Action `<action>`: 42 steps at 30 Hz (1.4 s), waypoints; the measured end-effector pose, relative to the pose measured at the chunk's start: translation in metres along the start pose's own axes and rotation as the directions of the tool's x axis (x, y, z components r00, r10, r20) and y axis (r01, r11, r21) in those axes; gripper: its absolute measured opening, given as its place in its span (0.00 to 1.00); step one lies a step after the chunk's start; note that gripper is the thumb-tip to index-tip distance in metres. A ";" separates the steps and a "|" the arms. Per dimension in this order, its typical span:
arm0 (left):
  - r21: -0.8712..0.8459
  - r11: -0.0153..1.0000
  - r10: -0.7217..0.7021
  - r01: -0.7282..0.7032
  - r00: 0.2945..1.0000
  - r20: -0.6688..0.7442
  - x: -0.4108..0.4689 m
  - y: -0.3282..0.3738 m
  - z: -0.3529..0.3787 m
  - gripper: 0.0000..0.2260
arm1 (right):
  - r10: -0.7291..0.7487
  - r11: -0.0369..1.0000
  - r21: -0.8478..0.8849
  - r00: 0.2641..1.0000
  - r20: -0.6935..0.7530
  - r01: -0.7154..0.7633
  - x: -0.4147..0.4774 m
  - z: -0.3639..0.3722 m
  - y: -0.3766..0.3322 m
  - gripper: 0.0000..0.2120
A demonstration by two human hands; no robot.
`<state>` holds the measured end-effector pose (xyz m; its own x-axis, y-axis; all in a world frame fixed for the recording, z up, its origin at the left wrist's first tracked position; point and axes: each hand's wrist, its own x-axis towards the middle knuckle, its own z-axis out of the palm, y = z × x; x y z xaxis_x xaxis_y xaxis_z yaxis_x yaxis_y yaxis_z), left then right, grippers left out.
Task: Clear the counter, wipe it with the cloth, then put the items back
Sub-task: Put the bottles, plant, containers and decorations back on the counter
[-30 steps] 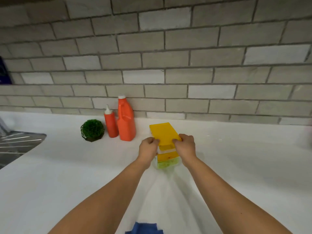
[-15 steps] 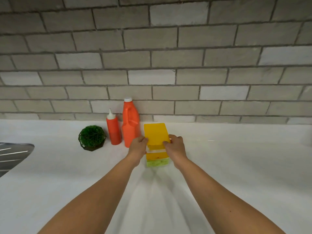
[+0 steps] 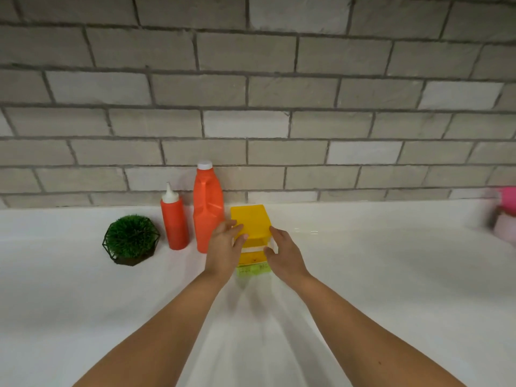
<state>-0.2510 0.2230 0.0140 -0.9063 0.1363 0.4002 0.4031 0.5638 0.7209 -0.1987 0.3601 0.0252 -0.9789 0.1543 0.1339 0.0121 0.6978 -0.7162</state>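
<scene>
**Currently: yellow drawer unit (image 3: pixel 251 219) on white counter (image 3: pixel 377 280)**

The left hand (image 3: pixel 223 247) curls over its top corner; the right hand (image 3: pixel 284 255) wraps its side, thumb on the front. The smooth, boxy plastic stands just beside the tall orange bottle (image 3: pixel 208 208). The lower drawer's print is unreadable.

The box (image 3: pixel 250 219) is yellow, jug (image 3: pixel 208 213) and bottle (image 3: pixel 174 224) orange, plant (image 3: pixel 129 236) green, counter (image 3: pixel 391 275) white, wall (image 3: pixel 251 93) grey brick.
</scene>
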 end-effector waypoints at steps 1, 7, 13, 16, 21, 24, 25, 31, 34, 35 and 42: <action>0.061 0.997 0.042 -0.042 0.999 0.004 0.001 -0.002 0.000 0.12 | -0.017 0.999 -0.040 1.000 -0.007 0.017 0.001 0.001 0.001 0.26; 0.171 0.982 0.075 -0.082 0.996 0.048 0.016 -0.005 -0.003 0.13 | -0.024 0.985 -0.172 1.000 0.012 0.025 0.012 0.006 -0.003 0.27; 0.253 0.962 0.079 -0.101 0.992 0.094 0.030 -0.005 -0.003 0.14 | -0.010 0.930 -0.365 0.998 0.060 0.031 0.019 0.006 -0.008 0.30; 0.301 0.947 0.086 -0.116 0.990 0.110 0.035 -0.006 -0.003 0.14 | -0.020 0.905 -0.424 0.998 0.063 0.045 0.022 0.006 -0.010 0.30; 0.325 0.938 0.082 -0.118 0.989 0.123 0.036 -0.005 -0.003 0.14 | -0.002 0.907 -0.419 0.997 0.076 0.034 0.023 0.008 -0.010 0.30; 0.336 0.936 0.068 -0.106 0.990 0.122 0.035 -0.003 -0.003 0.14 | 0.018 0.928 -0.373 0.994 0.110 0.025 0.022 0.005 -0.008 0.31; 0.336 0.937 0.062 -0.100 0.991 0.122 0.035 -0.002 -0.002 0.14 | 0.022 0.935 -0.355 0.993 0.119 0.022 0.022 0.003 -0.007 0.31; 0.387 0.919 0.023 -0.074 0.991 0.135 0.028 -0.003 0.007 0.17 | 0.039 0.947 -0.322 0.996 0.075 -0.013 0.012 -0.015 -0.004 0.30; 0.450 0.892 -0.005 -0.053 0.992 0.128 0.023 0.003 0.012 0.21 | 0.051 0.946 -0.322 0.998 0.045 -0.034 0.006 -0.028 0.000 0.30; 0.468 0.882 -0.004 -0.053 0.993 0.120 0.021 0.006 0.013 0.22 | 0.057 0.945 -0.325 0.998 0.033 -0.043 0.004 -0.032 0.001 0.29; 0.341 0.924 0.146 -0.173 0.984 0.103 0.003 0.058 0.039 0.22 | 0.133 0.923 -0.357 0.989 -0.058 -0.145 -0.025 -0.063 0.022 0.28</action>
<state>-0.2352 0.2875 0.0353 -0.8458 0.3003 0.4410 0.4857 0.7754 0.4036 -0.1614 0.4161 0.0495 -0.9552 0.2859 0.0765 0.2258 0.8711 -0.4360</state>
